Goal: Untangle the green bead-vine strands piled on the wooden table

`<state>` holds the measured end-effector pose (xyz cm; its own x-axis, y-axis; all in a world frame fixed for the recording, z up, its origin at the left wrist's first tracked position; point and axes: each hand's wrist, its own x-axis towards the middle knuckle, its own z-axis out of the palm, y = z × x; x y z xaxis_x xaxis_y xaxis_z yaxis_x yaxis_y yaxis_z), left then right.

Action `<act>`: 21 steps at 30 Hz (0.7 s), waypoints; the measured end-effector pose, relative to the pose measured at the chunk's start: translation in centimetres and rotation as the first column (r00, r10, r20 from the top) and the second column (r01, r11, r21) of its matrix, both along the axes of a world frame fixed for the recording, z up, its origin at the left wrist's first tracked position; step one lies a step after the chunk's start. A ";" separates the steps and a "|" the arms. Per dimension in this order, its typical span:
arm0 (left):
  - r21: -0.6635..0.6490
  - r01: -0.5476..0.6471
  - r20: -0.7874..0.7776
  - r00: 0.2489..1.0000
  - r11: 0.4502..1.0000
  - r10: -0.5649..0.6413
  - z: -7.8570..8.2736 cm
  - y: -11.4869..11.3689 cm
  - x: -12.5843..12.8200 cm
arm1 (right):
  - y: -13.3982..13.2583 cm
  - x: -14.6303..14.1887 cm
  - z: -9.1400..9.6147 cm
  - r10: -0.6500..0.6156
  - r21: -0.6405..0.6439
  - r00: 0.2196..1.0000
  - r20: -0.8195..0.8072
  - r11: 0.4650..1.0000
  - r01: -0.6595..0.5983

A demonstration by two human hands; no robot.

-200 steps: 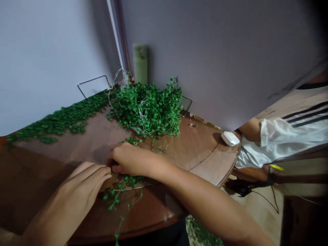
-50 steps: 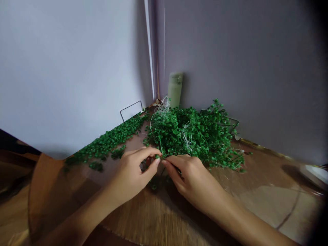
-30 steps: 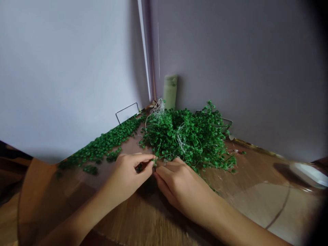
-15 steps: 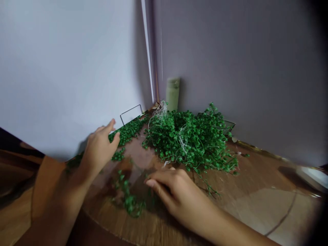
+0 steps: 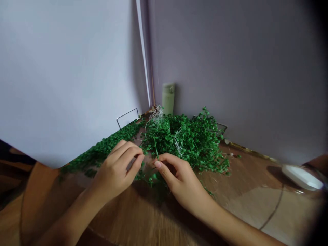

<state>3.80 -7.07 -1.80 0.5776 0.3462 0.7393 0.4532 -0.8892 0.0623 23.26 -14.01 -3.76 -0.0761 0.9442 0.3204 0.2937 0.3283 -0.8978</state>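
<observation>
My right hand point(image 5: 183, 179) pinches the stem of a green artificial plant sprig point(image 5: 156, 145) between thumb and forefinger. Close by on the left, the thumb and forefinger of my left hand point(image 5: 118, 169) come together; whatever is between them is too small to make out. Just beyond my right hand lies a big tangled heap of similar green sprigs point(image 5: 200, 140), with white threads point(image 5: 178, 141) caught in it. Loose leaves hang below my fingertips, partly hidden by the hands. A long strip of greenery point(image 5: 102, 147) runs along the white panel, beyond my left hand.
A pale green bottle point(image 5: 168, 99) stands behind the heap, by the grey wall point(image 5: 230, 68). The white panel point(image 5: 71, 85) rises at the left, with a thin wire frame point(image 5: 127, 117) against it. On the wooden tabletop point(image 5: 143, 218), a white object point(image 5: 302, 177) lies at the right.
My left hand has moved right and down from the strip, its spread fingers now closed beside my right hand. The dangling sprig has been brought up at my right fingertips.
</observation>
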 end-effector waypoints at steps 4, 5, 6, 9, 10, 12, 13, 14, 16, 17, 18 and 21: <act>0.030 -0.123 0.020 0.992 0.992 0.122 -0.1 1.9 -0.9 | 0.2 0.3 0.0 0.000 -0.007 1.000 0.000 1.000 0.000; 0.031 -0.134 0.042 0.990 0.991 0.132 0.0 2.1 -1.1 | 0.3 0.4 0.1 -0.003 -0.005 1.000 -0.003 1.000 0.003; 0.026 -0.124 0.064 0.990 0.992 0.122 0.1 2.2 -1.3 | 0.4 0.5 0.1 -0.010 -0.005 1.000 -0.007 1.000 0.010; -0.005 0.048 0.083 0.995 0.999 -0.048 0.2 1.1 -1.2 | 0.7 0.8 0.1 -0.036 -0.023 0.999 -0.022 0.999 0.036; -0.020 0.127 0.062 0.990 0.992 -0.125 0.2 0.5 -1.0 | 0.8 0.9 0.0 -0.045 -0.030 0.999 -0.027 0.999 0.044; -0.068 0.249 -0.007 0.968 0.966 -0.250 0.1 -0.7 -0.5 | 0.9 1.0 0.0 -0.058 -0.034 0.998 -0.034 0.998 0.057; -0.104 0.285 -0.050 0.955 0.953 -0.291 -0.1 -1.2 -0.1 | 1.0 1.0 0.0 -0.062 -0.031 0.997 -0.037 0.998 0.061; -0.142 0.300 -0.088 0.945 0.943 -0.314 -0.2 -1.6 0.2 | 1.1 1.0 0.0 -0.067 -0.028 0.997 -0.043 0.997 0.066; -0.194 0.289 -0.144 0.937 0.937 -0.319 -0.4 -1.9 0.8 | 1.1 0.9 0.0 -0.070 -0.028 0.996 -0.062 0.997 0.069; -0.199 0.267 -0.156 0.941 0.943 -0.300 -0.6 -1.9 1.0 | 1.1 0.9 0.0 -0.067 -0.030 0.995 -0.074 0.997 0.065; -0.194 0.236 -0.157 0.951 0.952 -0.268 -0.8 -1.8 1.1 | 1.0 0.9 0.0 -0.059 -0.031 0.994 -0.087 0.998 0.056; -0.185 0.124 -0.118 0.982 0.975 -0.147 -1.3 -1.3 1.1 | 0.9 0.7 -0.1 -0.015 -0.020 0.993 -0.116 1.000 0.013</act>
<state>4.92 -8.35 -3.12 0.7154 0.3760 0.5889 0.3439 -0.9232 0.1716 23.97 -13.11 -3.85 -0.0267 0.9509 0.3082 0.1918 0.3074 -0.9320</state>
